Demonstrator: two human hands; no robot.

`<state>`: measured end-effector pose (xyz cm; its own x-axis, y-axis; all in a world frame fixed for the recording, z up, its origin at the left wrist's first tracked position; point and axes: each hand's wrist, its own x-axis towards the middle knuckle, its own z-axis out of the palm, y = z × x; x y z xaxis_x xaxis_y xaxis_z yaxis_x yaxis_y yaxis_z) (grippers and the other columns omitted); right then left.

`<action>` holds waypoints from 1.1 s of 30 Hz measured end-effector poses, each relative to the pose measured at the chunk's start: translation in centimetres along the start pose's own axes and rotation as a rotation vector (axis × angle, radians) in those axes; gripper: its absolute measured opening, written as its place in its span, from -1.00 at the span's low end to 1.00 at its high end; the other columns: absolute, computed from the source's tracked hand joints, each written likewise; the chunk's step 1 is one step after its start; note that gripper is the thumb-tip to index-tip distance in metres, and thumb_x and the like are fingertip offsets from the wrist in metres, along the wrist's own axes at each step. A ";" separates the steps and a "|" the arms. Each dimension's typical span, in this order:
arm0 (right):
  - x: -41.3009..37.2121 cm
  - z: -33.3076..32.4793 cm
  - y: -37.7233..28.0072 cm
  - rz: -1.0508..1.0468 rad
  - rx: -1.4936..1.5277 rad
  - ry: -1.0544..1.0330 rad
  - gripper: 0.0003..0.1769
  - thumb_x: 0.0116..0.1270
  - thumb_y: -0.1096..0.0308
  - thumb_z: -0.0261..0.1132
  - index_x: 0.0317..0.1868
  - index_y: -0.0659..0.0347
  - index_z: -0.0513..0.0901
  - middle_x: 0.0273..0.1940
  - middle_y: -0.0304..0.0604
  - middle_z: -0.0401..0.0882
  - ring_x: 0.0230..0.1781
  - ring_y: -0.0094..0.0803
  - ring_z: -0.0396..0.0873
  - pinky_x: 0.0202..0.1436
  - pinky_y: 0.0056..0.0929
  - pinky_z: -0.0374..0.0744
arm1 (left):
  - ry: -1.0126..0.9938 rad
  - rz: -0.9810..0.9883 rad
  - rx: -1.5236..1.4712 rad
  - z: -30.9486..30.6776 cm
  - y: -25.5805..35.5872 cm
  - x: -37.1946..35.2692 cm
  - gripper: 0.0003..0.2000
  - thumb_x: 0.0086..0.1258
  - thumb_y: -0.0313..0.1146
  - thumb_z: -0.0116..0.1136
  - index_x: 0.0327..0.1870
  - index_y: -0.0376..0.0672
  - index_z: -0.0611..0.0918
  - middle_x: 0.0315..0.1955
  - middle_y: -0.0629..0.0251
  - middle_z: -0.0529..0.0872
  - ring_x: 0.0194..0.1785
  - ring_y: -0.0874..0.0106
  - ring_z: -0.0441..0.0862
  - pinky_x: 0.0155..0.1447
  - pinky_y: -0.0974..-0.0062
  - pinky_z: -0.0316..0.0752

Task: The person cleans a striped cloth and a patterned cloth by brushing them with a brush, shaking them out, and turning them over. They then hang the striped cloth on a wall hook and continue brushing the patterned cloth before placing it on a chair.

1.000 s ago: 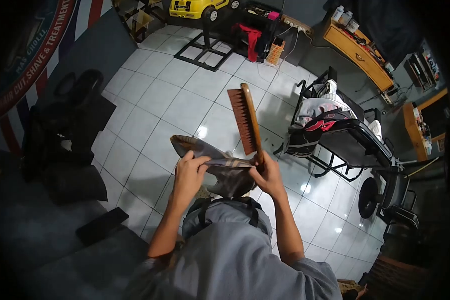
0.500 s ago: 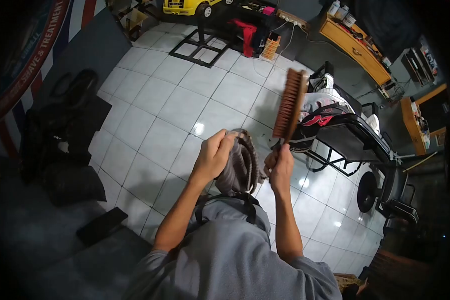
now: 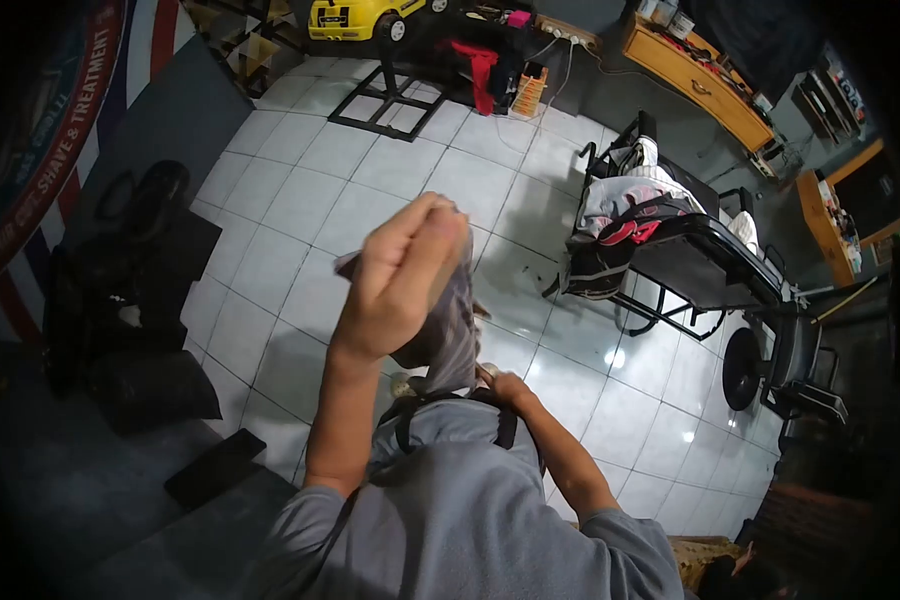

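My left hand [image 3: 402,280] is raised in front of me, fingers closed on the top of a grey striped cloth [image 3: 452,340]. The cloth hangs down from that fist toward my lap. Low beside it, near my waist, my right hand [image 3: 511,390] is wrapped round the handle of a brown brush [image 3: 484,373]. Most of the brush, bristles included, is hidden behind the cloth.
A black barber chair [image 3: 710,255] with clothes and a bag on it stands to the right. Wooden drawer shelves [image 3: 700,85] line the back wall. A yellow toy car [image 3: 355,20] and a black metal frame base [image 3: 388,110] are at the back.
My left hand has risen, lifting the cloth so it hangs stretched. My right hand has dropped toward my waist, taking the brush from upright beside the cloth to behind it.
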<state>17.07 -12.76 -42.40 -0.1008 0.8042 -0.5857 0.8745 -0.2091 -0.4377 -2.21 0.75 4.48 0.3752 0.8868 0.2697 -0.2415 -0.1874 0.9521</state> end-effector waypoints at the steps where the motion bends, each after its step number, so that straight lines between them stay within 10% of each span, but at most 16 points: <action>1: -0.6 -0.3 1.7 0.068 -0.019 -0.091 -0.42 0.47 0.01 -0.14 -0.23 0.39 0.61 -0.24 0.28 0.60 -0.17 0.17 0.58 -0.08 0.02 0.52 | 0.039 0.023 -0.101 -0.4 0.1 -0.4 -0.75 0.56 -0.38 -0.22 -0.43 -0.19 0.35 -0.59 0.58 0.25 -0.52 0.77 0.08 -0.46 0.76 0.02; 8: -2.1 -7.4 0.0 0.145 0.433 0.474 -0.40 0.47 -0.08 -0.12 -0.30 0.40 0.48 -0.37 0.37 0.55 -0.28 0.32 0.53 -0.19 0.04 0.49 | 0.113 -0.143 -0.015 -1.7 0.8 -1.4 -0.71 0.57 -0.34 -0.21 -0.48 -0.17 0.30 -0.57 0.58 0.22 -0.48 0.77 0.07 -0.43 0.75 0.04; 9: -0.8 -8.4 0.1 0.005 0.676 0.513 -0.51 0.49 -0.07 -0.08 -0.27 0.25 0.41 -0.61 -0.11 0.44 -0.75 -0.31 0.40 -0.65 -0.33 0.39 | 0.123 -0.160 -0.016 -1.3 0.2 -1.4 -0.71 0.57 -0.34 -0.21 -0.48 -0.17 0.29 -0.57 0.57 0.22 -0.48 0.76 0.07 -0.42 0.74 0.05; 11: -6.1 -17.2 -8.5 -0.229 1.261 0.373 -0.57 0.49 -0.09 -0.07 -0.20 0.15 0.35 -0.65 -0.32 0.27 -0.79 -0.61 0.18 -0.76 -0.52 0.20 | 0.125 -0.159 0.043 -0.9 -1.0 -1.4 -0.70 0.57 -0.32 -0.20 -0.47 -0.19 0.27 -0.56 0.55 0.22 -0.47 0.71 0.06 -0.41 0.69 0.10; 16: -13.7 -23.4 -18.6 -0.637 1.321 0.324 -0.60 0.53 -0.03 -0.16 -0.20 0.14 0.36 -0.54 -0.35 0.28 -0.63 -0.66 0.23 -0.62 -0.63 0.23 | 0.136 -0.172 0.145 0.5 -2.0 -1.2 -0.70 0.58 -0.29 -0.22 -0.45 -0.18 0.30 -0.58 0.56 0.22 -0.49 0.72 0.09 -0.44 0.69 0.10; 22: -4.3 -13.0 -13.7 -0.716 0.640 0.240 -0.53 0.52 0.03 -0.14 -0.08 0.30 0.48 -0.19 0.03 0.57 -0.31 0.02 0.52 -0.13 -0.21 0.47 | 0.121 0.011 0.020 -0.7 -0.8 -1.4 -0.73 0.58 -0.26 -0.17 -0.40 -0.16 0.38 -0.53 0.56 0.28 -0.48 0.75 0.11 -0.41 0.77 0.07; 28: -0.6 -0.7 3.1 0.083 0.029 -0.223 -0.51 0.41 0.05 -0.03 -0.01 0.31 0.59 -0.07 0.28 0.58 0.01 0.13 0.54 0.07 -0.10 0.51 | 0.310 0.082 -0.092 -1.5 0.6 -2.3 -0.70 0.56 -0.28 -0.13 -0.46 -0.20 0.36 -0.53 0.56 0.28 -0.43 0.73 0.12 -0.33 0.78 0.12; 33: -4.2 -2.2 5.9 0.415 0.016 -0.034 -0.41 0.42 -0.03 -0.08 -0.16 0.41 0.62 -0.19 0.25 0.62 -0.15 0.12 0.62 -0.04 -0.06 0.57 | 0.292 0.037 -0.006 -1.7 0.0 -3.1 -0.70 0.56 -0.30 -0.12 -0.45 -0.23 0.37 -0.53 0.54 0.32 -0.43 0.71 0.12 -0.34 0.75 0.12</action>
<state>23.70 -16.17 -41.05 0.2431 0.6310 -0.7367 0.8367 -0.5207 -0.1699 -4.89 -1.28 3.43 0.0928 0.9638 0.2501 -0.2560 -0.2197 0.9414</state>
